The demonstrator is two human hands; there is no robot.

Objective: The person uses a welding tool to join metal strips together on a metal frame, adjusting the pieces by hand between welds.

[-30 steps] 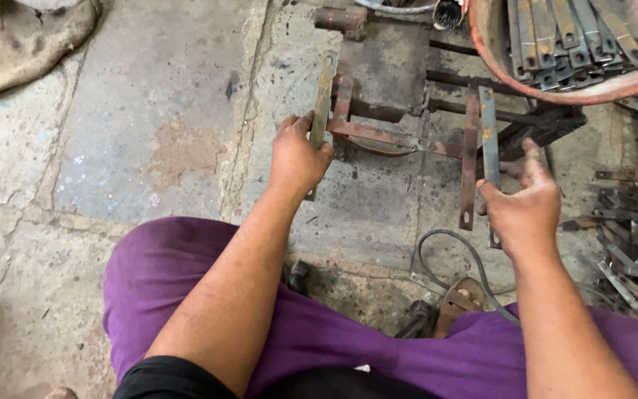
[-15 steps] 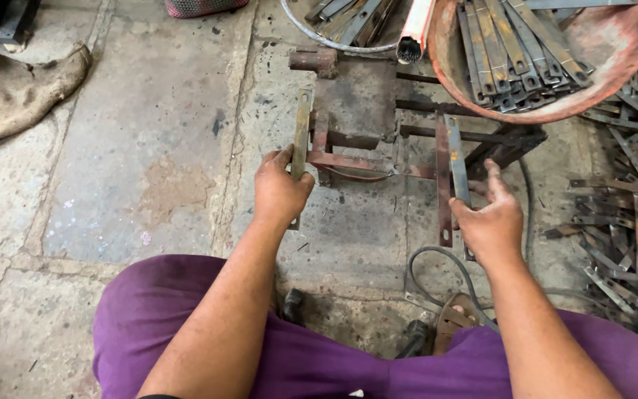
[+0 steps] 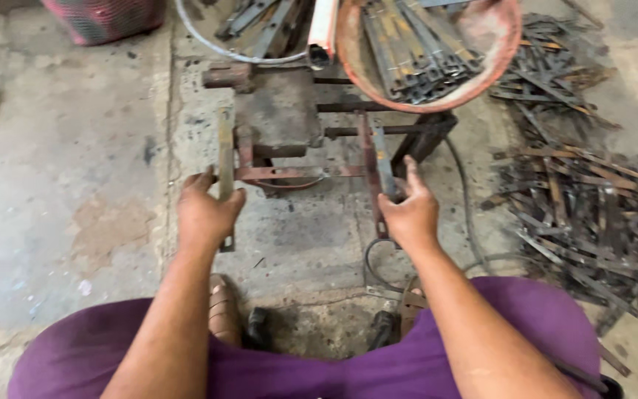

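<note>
My left hand (image 3: pixel 207 212) grips a flat rusty metal strip (image 3: pixel 225 151) that stands on edge along the left side of a rusty metal frame (image 3: pixel 289 172) on the concrete floor. My right hand (image 3: pixel 408 212) holds a second flat grey strip (image 3: pixel 383 162) lying against the frame's right rail. A dark steel block (image 3: pixel 280 114) sits on the frame between the two strips. My purple-clad knees fill the bottom of the view.
A round reddish pan (image 3: pixel 437 52) full of cut metal strips stands at the top right. A large heap of loose strips (image 3: pixel 585 185) covers the floor to the right. A cable (image 3: pixel 378 258) loops near my right foot. A red mesh bag (image 3: pixel 105 18) is top left.
The view has shifted down and closer, so frame and pan sit higher in view. Both hands have stayed on their strips; the right hand has slid up along its strip.
</note>
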